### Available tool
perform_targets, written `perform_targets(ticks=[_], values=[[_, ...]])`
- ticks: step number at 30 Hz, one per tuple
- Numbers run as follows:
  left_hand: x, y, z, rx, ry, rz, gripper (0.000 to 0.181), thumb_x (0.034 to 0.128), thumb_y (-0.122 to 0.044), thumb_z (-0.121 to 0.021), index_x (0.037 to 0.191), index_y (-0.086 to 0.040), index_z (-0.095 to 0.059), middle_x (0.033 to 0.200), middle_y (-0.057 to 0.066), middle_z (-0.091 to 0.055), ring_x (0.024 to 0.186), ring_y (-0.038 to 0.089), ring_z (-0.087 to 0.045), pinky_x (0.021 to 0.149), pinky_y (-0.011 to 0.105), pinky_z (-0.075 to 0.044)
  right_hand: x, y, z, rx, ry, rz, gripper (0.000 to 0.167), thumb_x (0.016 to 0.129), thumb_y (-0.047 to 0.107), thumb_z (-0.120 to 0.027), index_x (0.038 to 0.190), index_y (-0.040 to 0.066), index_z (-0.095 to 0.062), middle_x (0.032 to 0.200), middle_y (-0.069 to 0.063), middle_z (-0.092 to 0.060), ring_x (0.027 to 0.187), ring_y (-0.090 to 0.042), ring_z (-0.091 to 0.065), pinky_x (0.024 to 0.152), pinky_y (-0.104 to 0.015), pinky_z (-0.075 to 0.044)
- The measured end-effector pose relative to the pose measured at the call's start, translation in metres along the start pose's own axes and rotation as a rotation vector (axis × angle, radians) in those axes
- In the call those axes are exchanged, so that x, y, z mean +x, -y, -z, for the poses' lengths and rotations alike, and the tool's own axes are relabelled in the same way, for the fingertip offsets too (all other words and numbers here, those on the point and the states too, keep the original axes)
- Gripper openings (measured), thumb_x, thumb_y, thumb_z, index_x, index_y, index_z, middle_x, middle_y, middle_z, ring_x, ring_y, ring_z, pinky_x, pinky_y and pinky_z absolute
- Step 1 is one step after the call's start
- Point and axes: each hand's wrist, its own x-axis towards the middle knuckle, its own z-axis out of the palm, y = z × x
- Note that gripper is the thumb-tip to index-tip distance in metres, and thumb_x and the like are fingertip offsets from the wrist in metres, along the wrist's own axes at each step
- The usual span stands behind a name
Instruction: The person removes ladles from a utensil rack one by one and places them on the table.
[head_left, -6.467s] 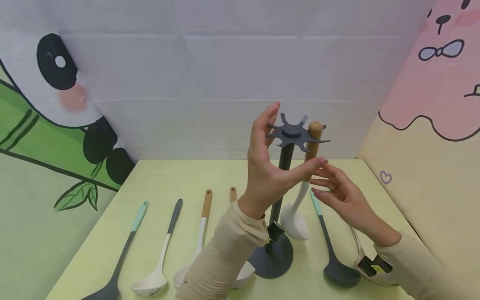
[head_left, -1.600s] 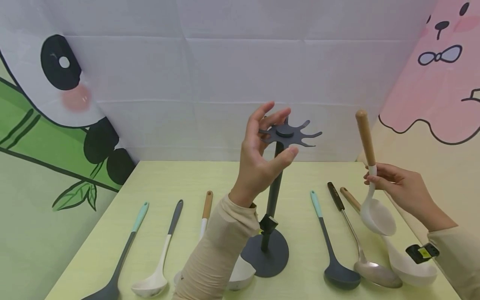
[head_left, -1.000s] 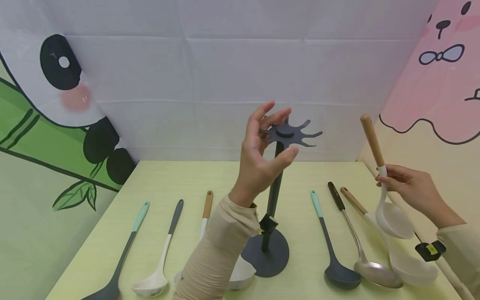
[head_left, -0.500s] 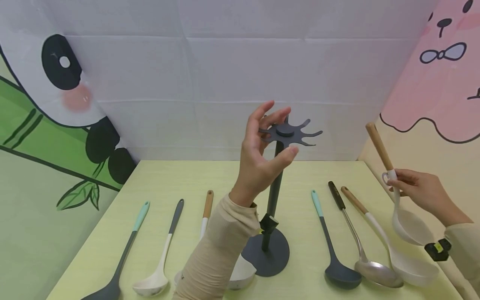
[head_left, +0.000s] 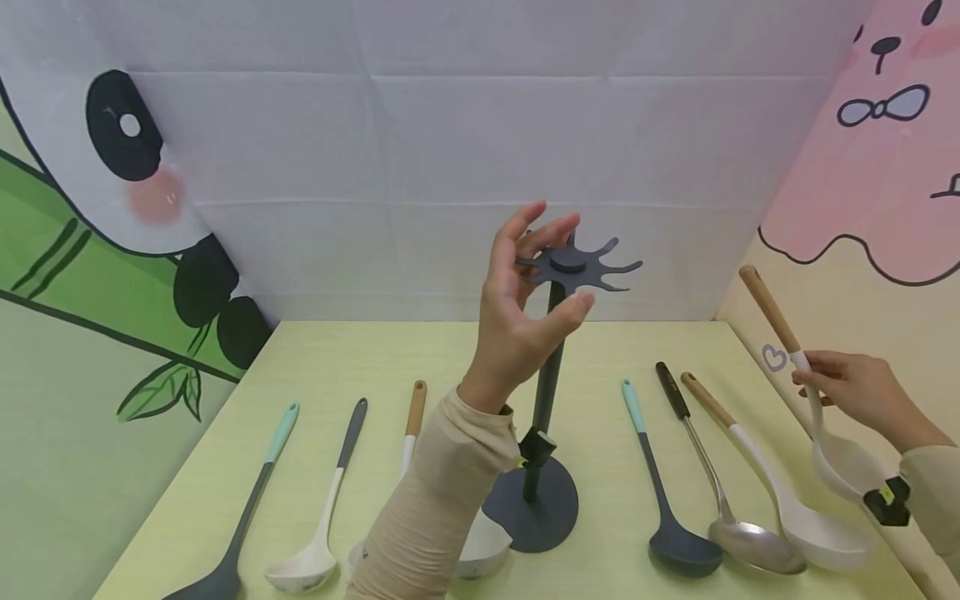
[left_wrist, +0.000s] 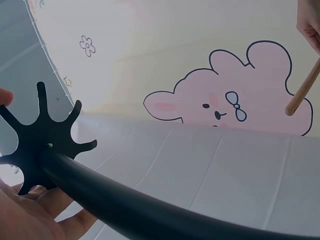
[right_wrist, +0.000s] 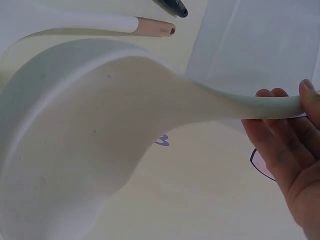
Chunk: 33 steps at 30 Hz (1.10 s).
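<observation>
At the right, my right hand pinches the white neck of a ladle with a wooden handle. The ladle is tilted, handle end up and to the left, bowl low beside the table's right edge. In the right wrist view its deep white bowl fills the left side. My left hand curves thumb and fingers about the pronged top of a dark utensil stand. In the left wrist view fingers lie against the prongs, and the thumb tip meets one at the left edge. No utensil hangs on the stand.
Right of the stand lie a dark ladle, a metal ladle and a white ladle with a wooden handle. Several more utensils lie left, including a white ladle; the left forearm partly covers some. A wall borders the pale table behind.
The wooden-handled ladle has come off the stand in my right hand and moved right. Over the last second it drops lower and tilts further left. My left hand stays at the stand's top.
</observation>
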Motion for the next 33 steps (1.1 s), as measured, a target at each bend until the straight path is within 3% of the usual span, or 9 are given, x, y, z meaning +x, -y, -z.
perform_targets(ticks=[20, 33], values=[[0.000, -0.001, 0.000, 0.009, -0.005, 0.002, 0.078, 0.0792, -0.019, -0.062, 0.144, 0.010, -0.030, 0.137, 0.029, -0.052, 0.126, 0.027, -0.051, 0.103, 0.041, -0.045, 0.000, -0.031, -0.007, -0.044, 0.124, -0.043, 0.043, 0.101, 0.007, -0.058, 0.124, -0.027, -0.046, 0.095, -0.032, -0.069, 0.068, -0.016, -0.069, 0.059, -0.036, -0.060], [0.000, -0.001, -0.001, 0.014, -0.001, 0.011, 0.078, 0.0788, -0.019, -0.062, 0.144, 0.010, -0.030, 0.137, 0.028, -0.053, 0.125, 0.029, -0.051, 0.102, 0.040, -0.045, 0.000, -0.045, -0.016, -0.064, 0.216, -0.020, 0.037, 0.099, 0.004, -0.059, 0.119, -0.026, -0.050, 0.089, -0.020, -0.071, 0.065, -0.012, -0.065, 0.057, -0.033, -0.059]])
